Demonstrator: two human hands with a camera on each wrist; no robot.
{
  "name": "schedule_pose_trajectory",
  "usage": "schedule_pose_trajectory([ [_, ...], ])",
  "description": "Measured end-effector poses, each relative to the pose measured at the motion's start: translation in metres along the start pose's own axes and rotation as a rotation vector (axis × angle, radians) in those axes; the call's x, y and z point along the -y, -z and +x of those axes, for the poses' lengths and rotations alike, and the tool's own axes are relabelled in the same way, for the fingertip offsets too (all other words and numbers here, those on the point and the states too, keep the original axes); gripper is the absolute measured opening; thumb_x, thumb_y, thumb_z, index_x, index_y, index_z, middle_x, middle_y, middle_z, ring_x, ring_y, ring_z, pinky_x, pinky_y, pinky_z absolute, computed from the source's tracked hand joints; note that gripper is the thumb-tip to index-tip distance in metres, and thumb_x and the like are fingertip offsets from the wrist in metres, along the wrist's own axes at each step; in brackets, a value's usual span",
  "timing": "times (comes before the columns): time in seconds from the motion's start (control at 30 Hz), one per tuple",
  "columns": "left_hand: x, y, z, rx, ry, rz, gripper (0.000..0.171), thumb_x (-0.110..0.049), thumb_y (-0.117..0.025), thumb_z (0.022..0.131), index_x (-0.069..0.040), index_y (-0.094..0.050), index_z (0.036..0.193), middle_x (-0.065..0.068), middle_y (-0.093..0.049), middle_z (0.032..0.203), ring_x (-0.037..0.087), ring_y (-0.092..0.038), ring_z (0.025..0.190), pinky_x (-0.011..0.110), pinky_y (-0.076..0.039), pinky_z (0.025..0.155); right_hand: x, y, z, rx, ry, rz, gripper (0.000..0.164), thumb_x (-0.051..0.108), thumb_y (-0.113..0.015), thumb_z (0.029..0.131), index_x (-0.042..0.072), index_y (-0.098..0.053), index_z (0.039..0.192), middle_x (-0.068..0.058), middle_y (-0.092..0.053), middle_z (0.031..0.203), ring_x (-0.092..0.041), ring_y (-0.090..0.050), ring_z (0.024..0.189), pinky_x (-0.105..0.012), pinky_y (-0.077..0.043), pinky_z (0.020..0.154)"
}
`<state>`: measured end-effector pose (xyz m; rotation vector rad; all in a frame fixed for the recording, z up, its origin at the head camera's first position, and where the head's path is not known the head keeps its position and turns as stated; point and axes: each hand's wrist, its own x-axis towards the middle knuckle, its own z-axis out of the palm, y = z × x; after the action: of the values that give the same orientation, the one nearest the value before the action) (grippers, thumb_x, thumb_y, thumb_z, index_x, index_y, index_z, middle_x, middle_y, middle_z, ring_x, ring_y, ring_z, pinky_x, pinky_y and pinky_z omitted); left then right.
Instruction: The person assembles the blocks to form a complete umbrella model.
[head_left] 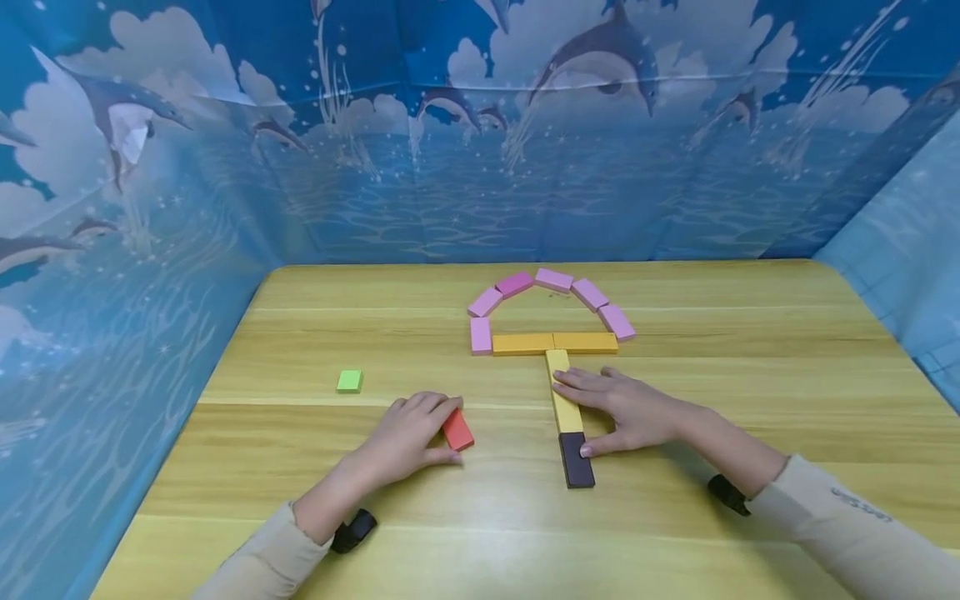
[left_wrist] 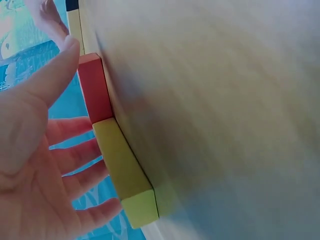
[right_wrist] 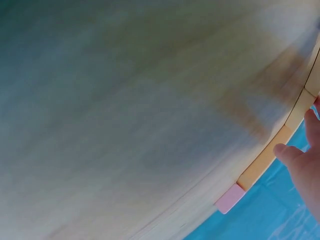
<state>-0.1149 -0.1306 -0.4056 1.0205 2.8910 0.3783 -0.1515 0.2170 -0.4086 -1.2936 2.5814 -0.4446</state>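
In the head view my left hand [head_left: 408, 437] is at a red block [head_left: 458, 429]. Its index fingertip meets the block's far end and its thumb lies apart from it. The left wrist view shows those fingers stretched out beside the red block [left_wrist: 95, 89] and a yellowish-green block [left_wrist: 122, 160]. My right hand [head_left: 637, 410] rests across a yellow strip [head_left: 565, 400], fingertips on it. Its thumb touches the black block [head_left: 576, 460] at the strip's near end. Two orange blocks [head_left: 555, 342] form a bar at the strip's far end.
Several pink blocks [head_left: 480, 336] curve in an arch behind the orange bar. A small green block [head_left: 349, 382] lies on the wooden table [head_left: 315, 333] to the left. Blue dolphin-print cloth [head_left: 480, 192] hangs along the table's back and sides.
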Motion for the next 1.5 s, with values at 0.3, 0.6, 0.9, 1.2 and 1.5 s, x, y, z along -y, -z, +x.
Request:
schedule_pose_trajectory([
  [0.3,-0.005,-0.001,0.003,-0.015,-0.005,0.028,0.068,-0.046,-0.071,0.076,-0.004,-0.054,0.128,0.009,-0.057,0.115,0.027,-0.052,0.107,0.046,-0.042,0.086,-0.002,-0.002,-0.002,-0.012,0.011,0.013,0.088,0.06,-0.058,0.082,0.007,-0.03,0.146,-0.01,-0.024,0.152,-0.032,-0.022,0.138,-0.064,-0.021,0.1],
  [0.6,-0.015,-0.002,0.008,-0.013,-0.047,0.024,0.067,-0.047,-0.071,0.076,-0.005,-0.056,0.126,0.008,-0.058,0.112,0.025,-0.054,0.102,0.045,-0.04,0.089,0.0,-0.001,-0.002,0.002,0.007,0.02,0.087,0.059,-0.057,0.083,0.007,-0.028,0.147,-0.01,-0.022,0.152,-0.032,-0.02,0.138,-0.064,-0.019,0.102],
  [0.9,-0.03,-0.006,0.013,0.012,-0.091,-0.007,0.068,-0.047,-0.073,0.075,-0.004,-0.057,0.125,0.007,-0.058,0.111,0.024,-0.054,0.098,0.042,-0.04,0.086,-0.002,0.0,-0.002,-0.01,0.033,-0.005,0.087,0.06,-0.057,0.083,0.005,-0.031,0.145,-0.012,-0.024,0.152,-0.033,-0.022,0.137,-0.063,-0.021,0.101],
  [1.2,-0.041,-0.011,0.018,0.041,-0.151,-0.017,0.069,-0.049,-0.07,0.075,-0.003,-0.057,0.124,0.007,-0.057,0.112,0.022,-0.053,0.098,0.034,-0.044,0.084,-0.001,0.001,-0.001,-0.014,0.041,-0.01,0.087,0.061,-0.057,0.082,0.005,-0.033,0.145,-0.012,-0.026,0.151,-0.032,-0.024,0.137,-0.059,-0.024,0.101],
  [1.5,-0.043,-0.011,0.017,0.057,-0.178,-0.06,0.069,-0.049,-0.07,0.075,-0.006,-0.057,0.126,0.005,-0.056,0.114,0.018,-0.052,0.097,0.029,-0.044,0.083,-0.003,-0.001,-0.002,-0.009,0.037,0.004,0.085,0.058,-0.057,0.083,0.007,-0.03,0.146,-0.012,-0.024,0.152,-0.032,-0.023,0.137,-0.06,-0.025,0.101],
])
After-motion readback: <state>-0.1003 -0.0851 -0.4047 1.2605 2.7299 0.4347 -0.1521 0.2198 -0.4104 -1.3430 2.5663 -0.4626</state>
